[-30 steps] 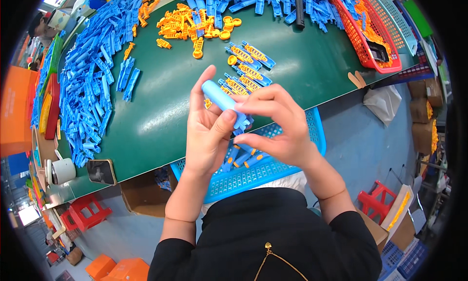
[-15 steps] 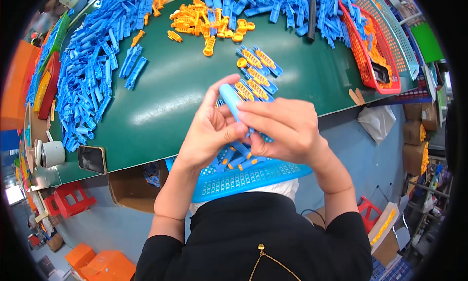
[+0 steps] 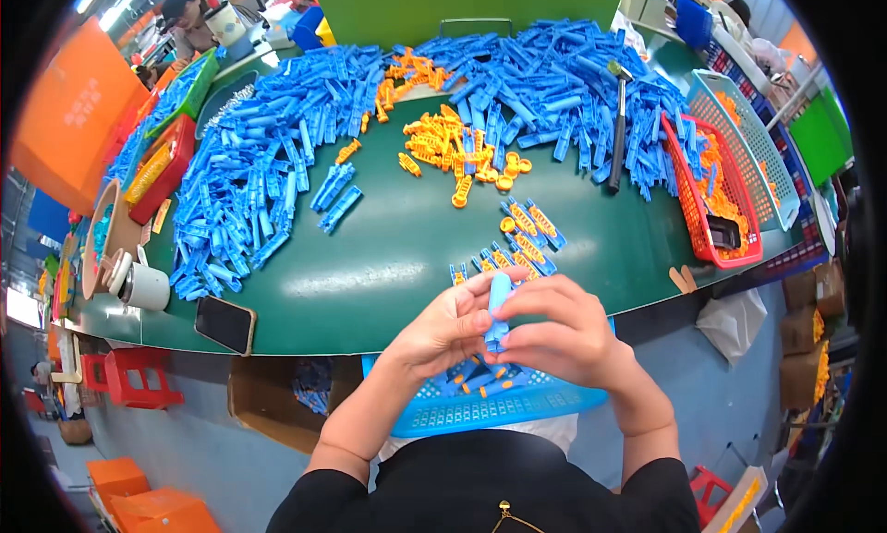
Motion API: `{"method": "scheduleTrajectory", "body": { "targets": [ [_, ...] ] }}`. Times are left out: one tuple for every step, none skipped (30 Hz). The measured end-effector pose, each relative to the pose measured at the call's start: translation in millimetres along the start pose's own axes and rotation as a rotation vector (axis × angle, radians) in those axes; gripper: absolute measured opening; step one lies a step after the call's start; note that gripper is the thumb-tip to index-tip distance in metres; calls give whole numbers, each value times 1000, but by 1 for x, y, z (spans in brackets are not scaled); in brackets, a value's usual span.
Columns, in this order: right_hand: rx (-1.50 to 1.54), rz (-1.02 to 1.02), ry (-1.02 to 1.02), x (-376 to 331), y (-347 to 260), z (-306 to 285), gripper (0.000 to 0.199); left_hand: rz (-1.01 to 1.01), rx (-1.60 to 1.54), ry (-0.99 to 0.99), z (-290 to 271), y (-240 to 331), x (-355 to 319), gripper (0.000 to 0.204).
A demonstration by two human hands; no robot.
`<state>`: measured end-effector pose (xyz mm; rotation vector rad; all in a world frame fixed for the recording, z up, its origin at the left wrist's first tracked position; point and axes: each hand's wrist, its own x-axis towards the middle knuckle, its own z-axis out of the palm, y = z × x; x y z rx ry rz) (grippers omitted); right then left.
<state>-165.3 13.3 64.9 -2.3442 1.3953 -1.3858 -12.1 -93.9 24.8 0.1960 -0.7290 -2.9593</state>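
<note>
your left hand and right hand are both pinching the light blue plastic tube. its long axis is standing upright between your fingertips, over the blue plastic mesh basket.

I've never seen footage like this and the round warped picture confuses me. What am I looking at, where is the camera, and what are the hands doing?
The camera sits on a person's head and looks down; its fisheye lens bends straight edges. The left hand and right hand together hold one blue plastic piece upright above a blue basket on the lap. Ahead is a green table bearing heaps of blue pieces, a smaller pile of orange pieces, a hammer, a red basket, a phone and a cup.
</note>
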Motion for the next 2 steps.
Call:
{"method": "scheduleTrajectory", "body": {
  "targets": [
    [-20,12,-21,-1,-3,1,25,30,55,16,1,-2,0,79],
    [24,0,-32,-2,-2,2,24,29,112,-9,0,-4,-1,81]
  ]
}}
